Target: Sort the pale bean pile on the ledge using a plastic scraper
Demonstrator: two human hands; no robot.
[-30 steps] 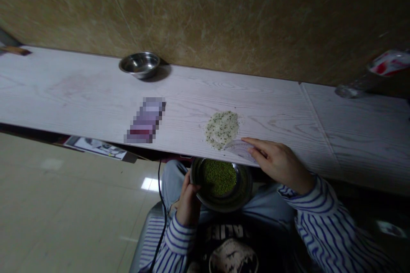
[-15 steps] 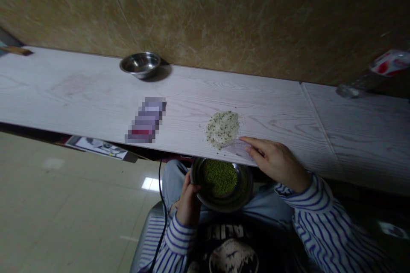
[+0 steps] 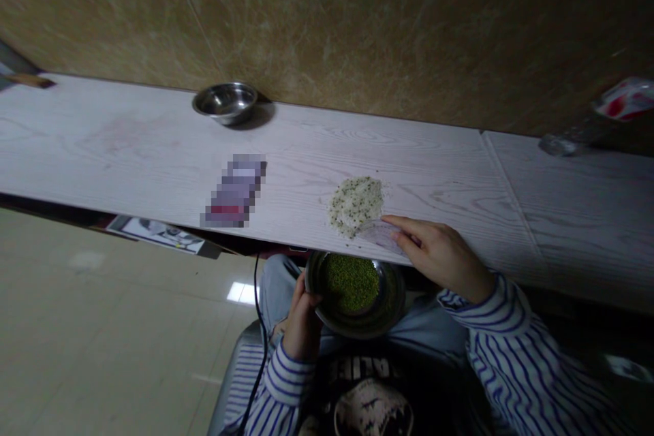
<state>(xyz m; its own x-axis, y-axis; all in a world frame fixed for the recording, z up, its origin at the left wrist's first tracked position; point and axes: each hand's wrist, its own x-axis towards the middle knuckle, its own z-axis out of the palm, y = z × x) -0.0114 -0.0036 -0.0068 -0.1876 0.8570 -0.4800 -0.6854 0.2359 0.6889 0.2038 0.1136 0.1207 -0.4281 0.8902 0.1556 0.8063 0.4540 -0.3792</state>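
Observation:
My left hand (image 3: pixel 302 317) grips the left rim of a metal bowl (image 3: pixel 391 317) above my lap, just below the counter's front edge. Green mung beans (image 3: pixel 352 283) lie inside the bowl. On the counter, my right hand (image 3: pixel 439 252) pinches a clear flat plastic piece (image 3: pixel 382 234), rounded like a protractor. Its far edge reaches the near side of a pile of white grains mixed with green beans (image 3: pixel 356 203). A few loose beans are scattered around that pile.
A small metal bowl (image 3: pixel 225 103) stands by the wall on the pale wooden counter (image 3: pixel 301 150). Left of the pile lies a pixelated phone-like object (image 3: pixel 236 191). A clear bottle with a red label (image 3: pixel 620 102) is at the far right. A black cable (image 3: pixel 259 317) hangs at my left.
Almost nothing differs. The view has shifted very slightly; my right hand and the plastic piece stay by the near edge of the pile, and my left hand keeps the bowl.

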